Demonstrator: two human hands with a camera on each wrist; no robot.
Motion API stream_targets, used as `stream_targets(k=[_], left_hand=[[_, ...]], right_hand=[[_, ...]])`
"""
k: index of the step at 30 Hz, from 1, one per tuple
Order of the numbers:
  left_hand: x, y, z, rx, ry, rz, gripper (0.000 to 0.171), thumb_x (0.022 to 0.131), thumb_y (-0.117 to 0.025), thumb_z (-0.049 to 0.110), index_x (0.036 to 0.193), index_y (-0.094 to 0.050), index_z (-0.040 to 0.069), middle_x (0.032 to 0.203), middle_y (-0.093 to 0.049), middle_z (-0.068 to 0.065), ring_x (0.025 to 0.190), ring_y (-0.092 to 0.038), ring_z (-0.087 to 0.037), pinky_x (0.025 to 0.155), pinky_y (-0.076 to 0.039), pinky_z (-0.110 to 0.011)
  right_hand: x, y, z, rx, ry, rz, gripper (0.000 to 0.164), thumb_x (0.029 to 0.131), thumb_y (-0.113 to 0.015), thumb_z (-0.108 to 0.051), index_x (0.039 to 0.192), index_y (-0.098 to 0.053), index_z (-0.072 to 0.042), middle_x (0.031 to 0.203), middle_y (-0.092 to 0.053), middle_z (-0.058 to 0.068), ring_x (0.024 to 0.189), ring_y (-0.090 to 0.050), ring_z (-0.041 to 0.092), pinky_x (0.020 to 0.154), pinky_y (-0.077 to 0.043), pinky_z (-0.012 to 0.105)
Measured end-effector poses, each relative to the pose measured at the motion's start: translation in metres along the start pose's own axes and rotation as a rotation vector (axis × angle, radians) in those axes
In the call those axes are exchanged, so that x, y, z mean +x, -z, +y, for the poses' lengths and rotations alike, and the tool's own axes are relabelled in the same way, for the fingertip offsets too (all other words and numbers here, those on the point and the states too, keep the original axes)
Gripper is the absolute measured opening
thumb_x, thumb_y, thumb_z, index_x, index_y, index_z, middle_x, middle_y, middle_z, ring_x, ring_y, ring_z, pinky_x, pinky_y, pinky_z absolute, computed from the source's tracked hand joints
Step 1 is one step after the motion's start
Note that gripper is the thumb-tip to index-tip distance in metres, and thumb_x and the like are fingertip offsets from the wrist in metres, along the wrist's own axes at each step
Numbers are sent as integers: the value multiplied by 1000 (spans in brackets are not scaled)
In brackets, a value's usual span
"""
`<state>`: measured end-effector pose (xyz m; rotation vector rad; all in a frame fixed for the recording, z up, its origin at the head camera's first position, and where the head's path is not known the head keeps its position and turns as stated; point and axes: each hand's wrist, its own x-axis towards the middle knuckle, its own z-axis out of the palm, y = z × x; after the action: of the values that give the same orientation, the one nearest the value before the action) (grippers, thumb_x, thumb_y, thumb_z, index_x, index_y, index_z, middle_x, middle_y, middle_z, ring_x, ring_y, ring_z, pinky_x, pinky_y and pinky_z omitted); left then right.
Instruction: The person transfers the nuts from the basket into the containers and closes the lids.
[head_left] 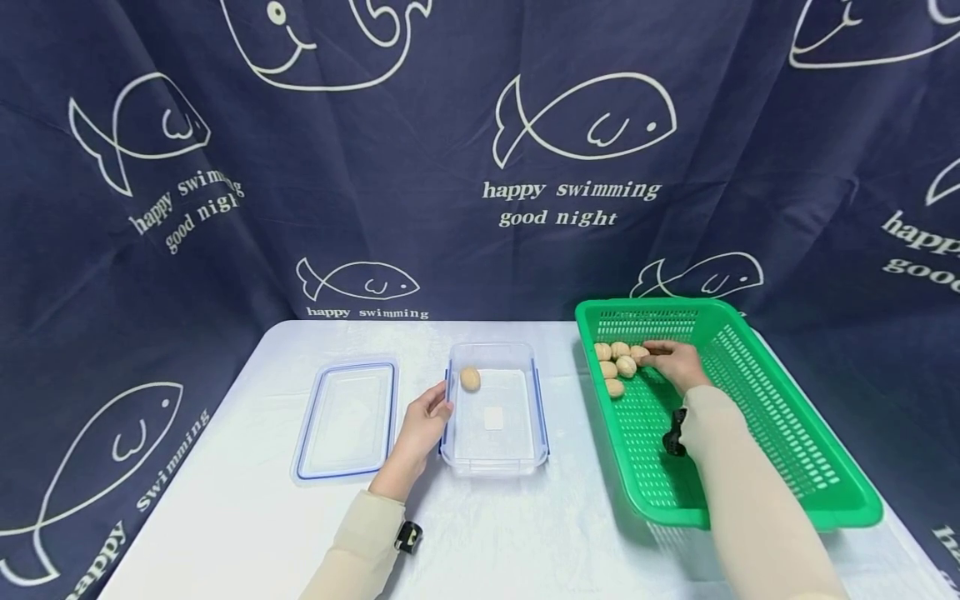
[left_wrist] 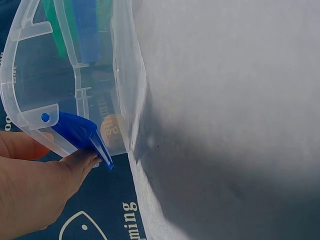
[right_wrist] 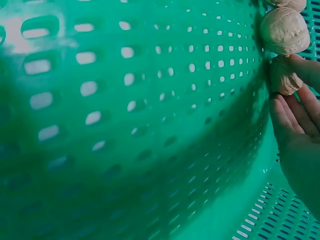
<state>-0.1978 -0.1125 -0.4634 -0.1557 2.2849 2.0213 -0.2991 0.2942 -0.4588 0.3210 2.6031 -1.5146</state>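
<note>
My left hand grips the left side of a clear plastic food container, thumb by its blue latch in the left wrist view. A single walnut lies inside, near the far left corner. Over on the right, my right hand reaches into a green plastic basket. Its thumb and fingers pinch a walnut low against the basket wall. Several other walnuts sit beside it in the basket's far left corner.
A clear lid with a blue seal lies flat to the left of the container. White cloth covers the table. A dark blue curtain with fish drawings hangs behind it.
</note>
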Motion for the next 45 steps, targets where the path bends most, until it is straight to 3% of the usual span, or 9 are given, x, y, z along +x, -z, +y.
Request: stream_targets(k=[16,26,37,45], left_hand=[[0,-1,1,-16,0,-8,46,99,-46,2,143,-36,-8,143,-40,-29,133,-40,-38,111,-37,-42],[1,-1,4,-3,0,-5,46,99,-46,3,143,-36,-7,143,-41,-28,133,-41,-37,111,-37,-42],[0,1,5,-13,5,-6,46,99,-46,3,143,-36,-7,144,-40,-28,134,-40,-38,111,-36,-43],[-1,1,2,-4,4,-4,46,99,-46,3,143,-36,-7,144,-40,-28,134,-40,-38,111,-36,-43]], right_hand=[[-1,6,5,-7,27,19,51,94,-62,-16,139,-46,4,141,-44,28,131,-38,43,108,-36,55],[-6,13,-11,11,46,2,56,95,-62,-26,140,-45,2,143,-42,27,133,-35,44,109,-33,56],[-8,13,-35,20,155,-20,59,94,-63,-30,140,-45,2,142,-44,25,133,-37,41,110,-34,53],[-11,10,-56,59,139,-3,59,94,-62,-30,141,-44,1,142,-45,24,131,-40,39,111,-35,51]])
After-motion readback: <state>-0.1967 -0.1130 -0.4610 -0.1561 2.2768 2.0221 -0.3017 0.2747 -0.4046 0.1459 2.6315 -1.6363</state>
